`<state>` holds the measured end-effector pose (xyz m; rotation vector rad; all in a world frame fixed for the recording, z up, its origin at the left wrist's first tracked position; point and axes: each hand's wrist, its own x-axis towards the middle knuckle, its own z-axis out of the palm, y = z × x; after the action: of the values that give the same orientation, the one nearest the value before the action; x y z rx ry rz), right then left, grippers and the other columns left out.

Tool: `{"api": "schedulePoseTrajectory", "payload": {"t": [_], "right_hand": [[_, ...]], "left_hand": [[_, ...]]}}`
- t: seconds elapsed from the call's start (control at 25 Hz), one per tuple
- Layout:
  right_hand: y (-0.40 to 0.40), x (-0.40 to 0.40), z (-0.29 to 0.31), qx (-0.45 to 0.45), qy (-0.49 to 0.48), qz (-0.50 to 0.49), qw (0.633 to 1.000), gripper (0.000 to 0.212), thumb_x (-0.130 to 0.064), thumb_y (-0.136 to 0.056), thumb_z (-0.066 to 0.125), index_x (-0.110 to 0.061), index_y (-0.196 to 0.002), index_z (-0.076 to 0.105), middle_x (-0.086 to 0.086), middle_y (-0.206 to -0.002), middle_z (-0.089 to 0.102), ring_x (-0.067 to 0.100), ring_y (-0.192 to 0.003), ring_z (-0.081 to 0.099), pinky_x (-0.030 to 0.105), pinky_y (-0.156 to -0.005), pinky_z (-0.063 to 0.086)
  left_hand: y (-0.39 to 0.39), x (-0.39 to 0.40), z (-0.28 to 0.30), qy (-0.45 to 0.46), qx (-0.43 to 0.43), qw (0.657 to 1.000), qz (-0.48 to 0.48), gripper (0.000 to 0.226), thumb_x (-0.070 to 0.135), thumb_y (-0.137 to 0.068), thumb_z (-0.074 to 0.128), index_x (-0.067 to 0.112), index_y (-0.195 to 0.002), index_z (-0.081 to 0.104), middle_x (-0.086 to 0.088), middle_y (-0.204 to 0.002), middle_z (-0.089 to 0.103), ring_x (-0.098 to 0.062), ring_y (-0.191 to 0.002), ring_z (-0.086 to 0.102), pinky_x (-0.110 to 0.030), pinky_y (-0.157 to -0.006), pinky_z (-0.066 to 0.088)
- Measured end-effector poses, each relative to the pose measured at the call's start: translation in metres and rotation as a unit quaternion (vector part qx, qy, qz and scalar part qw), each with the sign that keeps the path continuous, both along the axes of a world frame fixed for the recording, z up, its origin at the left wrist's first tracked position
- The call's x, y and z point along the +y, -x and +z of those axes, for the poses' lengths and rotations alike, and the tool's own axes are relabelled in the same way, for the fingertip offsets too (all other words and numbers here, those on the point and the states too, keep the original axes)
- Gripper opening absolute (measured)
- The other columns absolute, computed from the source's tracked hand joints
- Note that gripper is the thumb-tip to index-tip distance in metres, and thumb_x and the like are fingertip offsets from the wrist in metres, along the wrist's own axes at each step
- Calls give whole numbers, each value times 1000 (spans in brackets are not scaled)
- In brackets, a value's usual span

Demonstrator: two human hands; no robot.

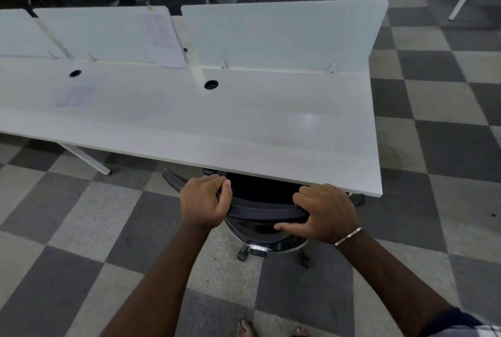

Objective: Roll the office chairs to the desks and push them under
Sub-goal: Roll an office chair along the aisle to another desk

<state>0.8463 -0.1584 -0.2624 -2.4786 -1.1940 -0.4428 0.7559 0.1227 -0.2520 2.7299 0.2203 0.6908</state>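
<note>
My left hand (204, 202) and right hand (326, 212) each had a tight grip on the black chair's top edge (264, 210), and the chair sat partly under the white counter (217, 125).

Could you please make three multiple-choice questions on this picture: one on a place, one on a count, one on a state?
1. Where is the seat of the office chair?
A. under the desk
B. on the desk
C. far from the desk

2. How many round cable holes does the desktop show?
A. one
B. two
C. four

3. How do the hands meet the chair?
A. both hang free
B. only one touches it
C. both grip its backrest top

Answers: 1 A, the seat disappears beneath the desk edge. 2 B, one hole and another. 3 C, left hand and right hand curl around the top.
</note>
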Motion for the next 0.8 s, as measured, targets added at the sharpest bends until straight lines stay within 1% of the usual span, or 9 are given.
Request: {"api": "schedulePoseTrajectory", "payload": {"t": [0.16,0.24,0.32,0.44,0.6,0.68,0.8], "right_hand": [[6,0,2,7,11,-17,1000,71,-92,-75,56,-22,-66,45,-7,-63,41,19,-57,42,34,-53,28],[18,0,3,13,27,-26,999,71,-93,-74,55,-23,-66,45,-7,-64,41,18,-58,41,34,-54,28],[32,-2,2,23,40,-30,998,69,-94,-74,54,-25,-68,45,-9,-66,40,15,-60,39,33,-54,28],[61,-6,-3,25,48,-31,998,67,-93,-75,54,-27,-69,44,-10,-67,40,12,-62,39,30,-58,21],[92,-9,-7,16,40,-11,999,66,-89,-78,57,-25,-66,45,-8,-65,39,13,-60,39,30,-59,20],[104,-13,-7,0,31,-6,1000,66,-88,-79,58,-25,-65,45,-8,-65,39,13,-59,38,29,-58,19],[122,-20,-7,-14,15,11,1000,64,-85,-80,59,-25,-64,44,-8,-65,39,13,-59,36,30,-58,19]], "left_hand": [[4,1,-1,6,-1,1000,-11,42,28,-99,50,21,-60,34,4,-55,36,-17,-48,36,-34,-49,24],[12,0,0,4,12,1000,-18,43,28,-99,50,20,-59,36,4,-54,36,-16,-48,35,-34,-49,25],[23,-4,-2,-1,32,999,-14,44,29,-99,49,20,-58,38,4,-54,38,-15,-48,35,-35,-51,29],[51,-10,-7,5,61,998,-11,49,33,-103,50,19,-57,38,5,-53,38,-14,-48,34,-37,-57,35],[82,-13,-6,26,85,996,-26,54,31,-103,58,17,-54,41,4,-49,39,-14,-46,37,-37,-59,40],[95,-18,-3,23,85,996,-11,55,30,-102,60,17,-53,40,4,-49,38,-15,-45,36,-36,-58,38],[118,-30,-2,12,82,997,9,54,33,-102,54,20,-53,37,6,-48,35,-14,-44,34,-29,-55,28]]}}
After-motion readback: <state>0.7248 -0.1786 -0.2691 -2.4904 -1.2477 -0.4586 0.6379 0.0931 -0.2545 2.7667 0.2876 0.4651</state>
